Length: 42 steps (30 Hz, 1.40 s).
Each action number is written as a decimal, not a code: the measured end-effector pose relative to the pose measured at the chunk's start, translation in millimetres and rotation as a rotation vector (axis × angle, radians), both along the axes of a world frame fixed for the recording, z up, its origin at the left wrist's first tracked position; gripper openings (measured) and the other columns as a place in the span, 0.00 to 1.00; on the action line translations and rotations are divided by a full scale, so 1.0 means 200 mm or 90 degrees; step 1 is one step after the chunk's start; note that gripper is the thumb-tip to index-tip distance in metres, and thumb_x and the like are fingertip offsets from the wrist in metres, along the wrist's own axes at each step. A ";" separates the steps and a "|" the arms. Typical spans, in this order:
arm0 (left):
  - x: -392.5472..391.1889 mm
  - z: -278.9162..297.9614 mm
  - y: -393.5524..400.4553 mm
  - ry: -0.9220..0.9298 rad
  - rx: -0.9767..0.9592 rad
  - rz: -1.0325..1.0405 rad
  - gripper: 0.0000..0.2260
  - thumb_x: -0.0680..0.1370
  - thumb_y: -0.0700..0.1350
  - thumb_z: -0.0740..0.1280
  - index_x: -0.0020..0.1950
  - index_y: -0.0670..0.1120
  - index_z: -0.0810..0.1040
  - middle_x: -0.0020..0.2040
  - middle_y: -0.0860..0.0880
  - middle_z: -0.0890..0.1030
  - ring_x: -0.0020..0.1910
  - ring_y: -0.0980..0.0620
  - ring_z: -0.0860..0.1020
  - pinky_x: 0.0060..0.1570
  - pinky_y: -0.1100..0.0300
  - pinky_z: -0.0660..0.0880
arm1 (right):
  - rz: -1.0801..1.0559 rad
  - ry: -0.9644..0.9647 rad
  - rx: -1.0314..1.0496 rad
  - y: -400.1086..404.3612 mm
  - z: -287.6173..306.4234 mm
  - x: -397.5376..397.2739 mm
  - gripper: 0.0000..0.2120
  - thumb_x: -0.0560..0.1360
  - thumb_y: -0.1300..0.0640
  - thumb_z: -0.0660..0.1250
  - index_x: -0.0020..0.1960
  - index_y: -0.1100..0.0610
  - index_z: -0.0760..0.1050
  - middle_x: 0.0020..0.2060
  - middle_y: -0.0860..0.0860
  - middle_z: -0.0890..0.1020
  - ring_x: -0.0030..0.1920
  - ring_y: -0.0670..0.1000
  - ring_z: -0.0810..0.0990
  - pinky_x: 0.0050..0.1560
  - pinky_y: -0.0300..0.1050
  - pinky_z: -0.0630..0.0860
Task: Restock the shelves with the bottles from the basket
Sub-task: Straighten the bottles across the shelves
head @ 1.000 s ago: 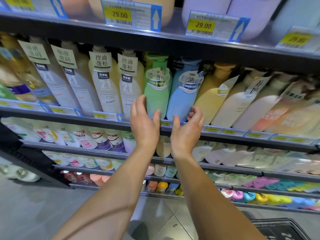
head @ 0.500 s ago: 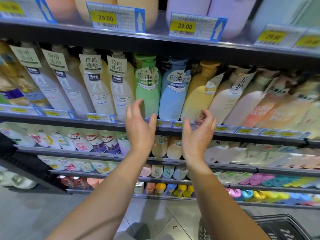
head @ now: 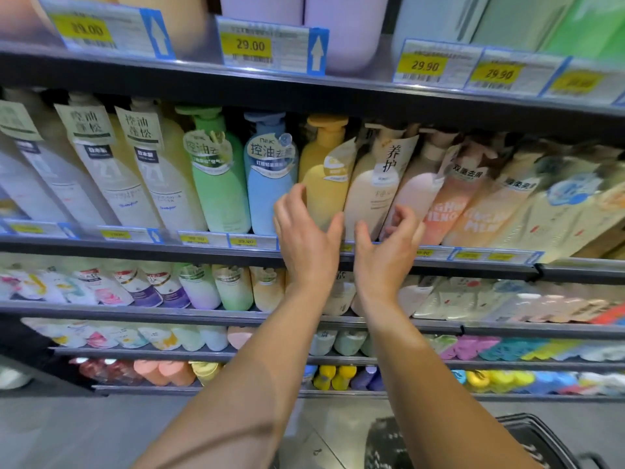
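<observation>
Pump bottles stand in a row on the shelf (head: 236, 253) at chest height: a green bottle (head: 220, 184), a blue bottle (head: 267, 184), a yellow bottle (head: 324, 177), a cream bottle (head: 372, 191) and a pink bottle (head: 416, 194). My left hand (head: 304, 242) is raised with straight fingers in front of the yellow bottle's lower left side. My right hand (head: 389, 255) hovers at the base of the cream and pink bottles, its fingers loosely curled. Neither hand holds anything. A corner of the black basket (head: 527, 431) shows at the bottom right.
A shelf above carries large bottles behind price tags (head: 270, 45). Lower shelves (head: 169, 311) hold rows of smaller bottles and pouches. More orange and patterned bottles (head: 490, 204) fill the right of the middle shelf. Grey floor tiles (head: 84, 434) lie below.
Both hands have moved to the right along the shelf, from the green and blue bottles to the yellow, cream and pink ones. The view has shifted with them.
</observation>
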<state>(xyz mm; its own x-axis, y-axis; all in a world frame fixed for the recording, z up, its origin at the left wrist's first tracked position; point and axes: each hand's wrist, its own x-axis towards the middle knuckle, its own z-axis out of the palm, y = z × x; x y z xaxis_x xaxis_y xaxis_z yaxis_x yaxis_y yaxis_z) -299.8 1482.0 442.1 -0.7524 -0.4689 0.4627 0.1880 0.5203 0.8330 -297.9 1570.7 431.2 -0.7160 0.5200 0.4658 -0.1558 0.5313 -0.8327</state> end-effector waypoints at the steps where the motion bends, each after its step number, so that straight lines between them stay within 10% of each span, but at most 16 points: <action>1: -0.01 0.00 0.03 0.003 0.007 0.026 0.33 0.69 0.47 0.78 0.69 0.43 0.68 0.62 0.45 0.71 0.62 0.44 0.71 0.62 0.48 0.71 | 0.012 0.006 0.002 0.00 0.00 0.00 0.26 0.71 0.55 0.75 0.65 0.59 0.70 0.56 0.52 0.72 0.51 0.55 0.76 0.51 0.46 0.73; 20: -0.01 -0.04 0.03 -0.033 -0.040 0.092 0.27 0.78 0.44 0.69 0.76 0.46 0.67 0.64 0.45 0.74 0.63 0.44 0.73 0.62 0.46 0.71 | 0.098 0.021 -0.025 0.09 -0.03 0.04 0.25 0.70 0.57 0.75 0.63 0.60 0.71 0.56 0.53 0.72 0.38 0.42 0.69 0.41 0.31 0.64; 38: -0.05 0.03 0.05 -0.038 -0.072 0.101 0.35 0.75 0.49 0.74 0.77 0.43 0.63 0.64 0.44 0.70 0.64 0.43 0.70 0.62 0.48 0.70 | 0.107 0.009 0.017 0.06 0.00 0.03 0.26 0.70 0.57 0.74 0.65 0.59 0.70 0.56 0.53 0.72 0.43 0.48 0.73 0.43 0.32 0.65; 42: -0.03 0.03 0.04 -0.027 -0.078 0.087 0.34 0.76 0.48 0.72 0.78 0.45 0.61 0.65 0.45 0.69 0.64 0.45 0.70 0.61 0.50 0.71 | 0.097 -0.006 0.043 0.04 0.02 0.01 0.28 0.71 0.56 0.74 0.68 0.58 0.69 0.59 0.53 0.72 0.54 0.53 0.76 0.52 0.45 0.74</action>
<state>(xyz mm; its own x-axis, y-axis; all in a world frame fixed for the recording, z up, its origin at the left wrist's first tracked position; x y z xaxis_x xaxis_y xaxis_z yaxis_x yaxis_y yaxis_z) -306.1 1490.4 447.8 -0.7058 -0.5099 0.4918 0.0753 0.6363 0.7678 -295.0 1578.0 436.0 -0.7890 0.3725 0.4885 -0.2315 0.5563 -0.7981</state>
